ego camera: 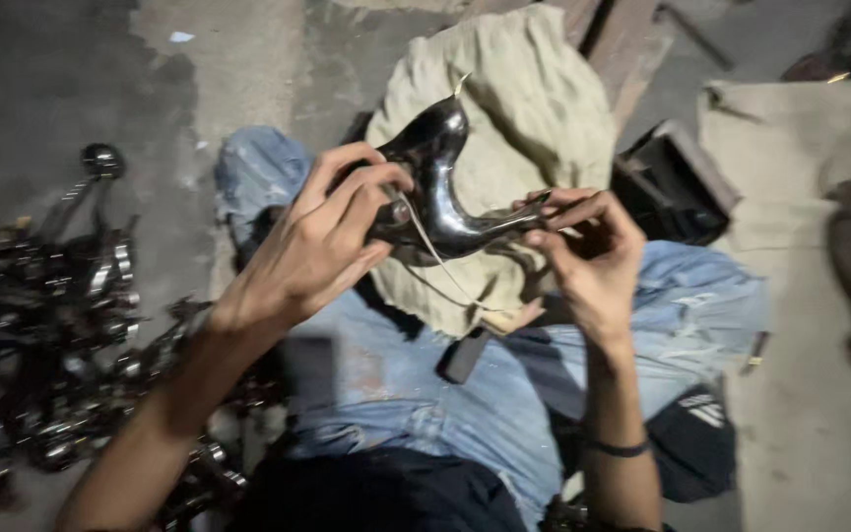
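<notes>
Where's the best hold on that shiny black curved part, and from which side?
Grip the curved part at both ends, as now: left hand around the thick bulbous end from the left, right hand pinching the thin tapered tip from the right. The glossy middle bend looks slippery.

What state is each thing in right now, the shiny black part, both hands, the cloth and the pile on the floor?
Glossy black curved part: lifted above the lap, held at both ends.
Left hand: closed on the part's thick end.
Right hand: pinching the thin end.
Beige cloth: crumpled over the knees.
Pile of dark metal parts: heaped on the floor, untouched.
</notes>
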Demonstrator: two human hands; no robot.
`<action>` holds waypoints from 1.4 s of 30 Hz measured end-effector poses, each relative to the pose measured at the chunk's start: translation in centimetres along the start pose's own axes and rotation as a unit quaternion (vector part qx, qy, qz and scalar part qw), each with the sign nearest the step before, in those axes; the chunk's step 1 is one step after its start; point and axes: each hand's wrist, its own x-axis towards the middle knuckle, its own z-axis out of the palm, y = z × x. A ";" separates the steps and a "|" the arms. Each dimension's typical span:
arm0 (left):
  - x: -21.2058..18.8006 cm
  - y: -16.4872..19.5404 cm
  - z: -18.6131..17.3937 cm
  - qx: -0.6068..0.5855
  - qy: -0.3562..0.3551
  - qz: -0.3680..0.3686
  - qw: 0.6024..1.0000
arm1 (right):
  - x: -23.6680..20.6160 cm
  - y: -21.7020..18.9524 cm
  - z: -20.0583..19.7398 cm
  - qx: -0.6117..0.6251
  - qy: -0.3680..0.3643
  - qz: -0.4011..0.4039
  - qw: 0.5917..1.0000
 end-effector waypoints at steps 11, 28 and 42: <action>-4.1 -3.6 0.1 -0.024 0.039 -0.178 0.983 | 5.7 0.2 3.3 -0.182 -0.136 -0.059 0.972; -5.9 -5.9 -0.4 -0.089 0.037 -0.279 0.955 | 8.4 -0.4 7.1 -0.198 -0.188 -0.008 0.962; -6.8 -8.1 0.8 -0.089 0.012 -0.326 0.941 | 8.0 -1.7 8.1 -0.326 -0.242 -0.080 0.910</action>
